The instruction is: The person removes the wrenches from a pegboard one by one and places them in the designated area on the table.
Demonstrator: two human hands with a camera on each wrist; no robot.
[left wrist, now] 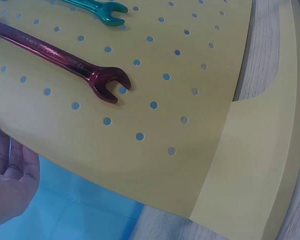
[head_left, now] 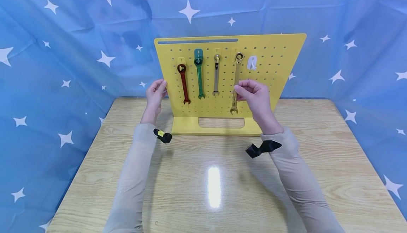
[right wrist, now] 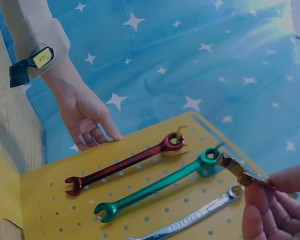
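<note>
My right hand (head_left: 257,98) pinches the gold combination wrench (head_left: 235,97) by its shaft between thumb and fingers. The wrench stands nearly upright, ring end up, before a yellow hook; whether the ring is on that hook I cannot tell. My left hand (head_left: 154,93) grips the left edge of the yellow pegboard (head_left: 267,81), thumb at the front. From hooks on the board hang a red wrench (head_left: 184,86), a green wrench (head_left: 199,79) and a silver wrench (head_left: 216,77), ring ends up. In the right wrist view, the gold wrench's jaw end (right wrist: 235,167) points toward the camera.
To the right of the gold wrench, a white hook (head_left: 252,63) bears nothing. The board's yellow base (head_left: 187,127), with a cut-out, stands on a wooden table (head_left: 190,176). A blue star-patterned curtain (head_left: 318,10) hangs behind and at both sides.
</note>
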